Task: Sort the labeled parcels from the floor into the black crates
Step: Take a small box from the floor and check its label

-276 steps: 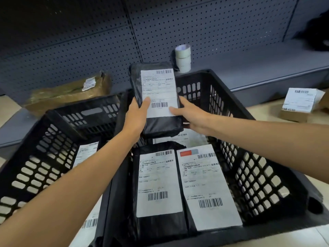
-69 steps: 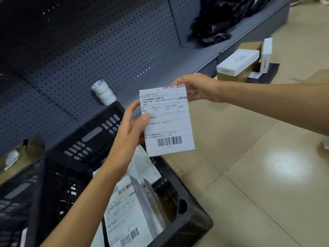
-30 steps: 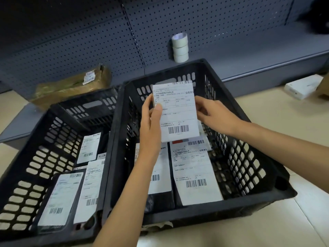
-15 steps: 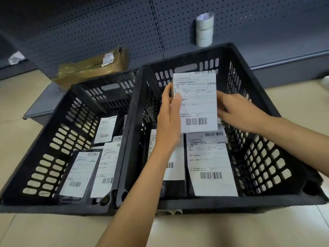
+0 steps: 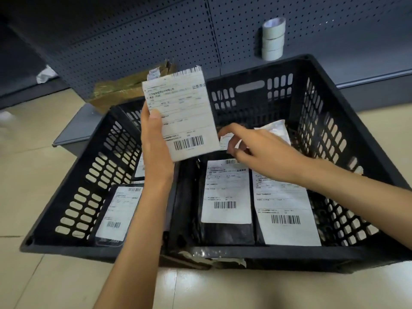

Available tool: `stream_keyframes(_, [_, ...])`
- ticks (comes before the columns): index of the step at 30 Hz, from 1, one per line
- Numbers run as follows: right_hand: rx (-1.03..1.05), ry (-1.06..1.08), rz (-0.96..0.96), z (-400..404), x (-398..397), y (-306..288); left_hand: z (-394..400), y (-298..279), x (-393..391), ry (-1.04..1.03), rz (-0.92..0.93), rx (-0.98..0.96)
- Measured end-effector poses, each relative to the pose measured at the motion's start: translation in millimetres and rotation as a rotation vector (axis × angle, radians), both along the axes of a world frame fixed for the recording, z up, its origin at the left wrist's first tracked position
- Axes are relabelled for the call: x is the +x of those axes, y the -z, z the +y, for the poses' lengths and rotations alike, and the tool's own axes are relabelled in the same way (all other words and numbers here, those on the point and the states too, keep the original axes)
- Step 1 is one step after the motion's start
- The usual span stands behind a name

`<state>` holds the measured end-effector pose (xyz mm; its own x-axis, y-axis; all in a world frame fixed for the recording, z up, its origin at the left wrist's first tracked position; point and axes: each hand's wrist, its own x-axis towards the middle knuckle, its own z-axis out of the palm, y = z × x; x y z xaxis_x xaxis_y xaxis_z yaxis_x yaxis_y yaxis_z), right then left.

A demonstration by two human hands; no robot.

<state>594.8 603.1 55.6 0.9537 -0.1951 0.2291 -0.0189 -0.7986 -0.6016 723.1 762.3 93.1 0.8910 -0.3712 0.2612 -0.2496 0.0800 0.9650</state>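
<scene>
My left hand (image 5: 156,150) grips a white labelled parcel (image 5: 181,112) by its left edge and holds it upright above the gap between two black crates. My right hand (image 5: 263,152) is off that parcel and reaches into the right crate (image 5: 323,121), fingers loosely curled over a pale parcel (image 5: 275,130) at the crate's back. Whether it touches that parcel is unclear. Two labelled parcels (image 5: 227,192) (image 5: 285,210) lie flat in the right crate. The left crate (image 5: 93,175) holds a labelled parcel (image 5: 118,215) and others behind my forearm.
A dark pegboard shelf unit (image 5: 156,41) stands behind the crates. A stack of tape rolls (image 5: 273,39) sits on its low shelf. A brown wrapped package (image 5: 120,90) lies on the shelf at the left. Pale tiled floor (image 5: 33,152) surrounds the crates.
My right hand has let go of the white parcel and dropped into the right crate. My left hand has carried the parcel to the left, tilting it slightly.
</scene>
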Motion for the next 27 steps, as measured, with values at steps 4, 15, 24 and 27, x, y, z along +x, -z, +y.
stream_keyframes(4, [0.023,-0.054,-0.019,28,18,-3,28,-6,37,-0.147,0.074,-0.018])
stream_keyframes(15, [0.067,-0.001,-0.092,84,87,21,51,41,133,-0.257,0.354,0.059])
stream_keyframes(24, [0.061,0.143,-0.119,75,134,20,20,96,200,-0.181,0.507,0.177])
stream_keyframes(27, [0.033,0.200,-0.119,73,158,22,-8,115,209,-0.091,0.457,0.326])
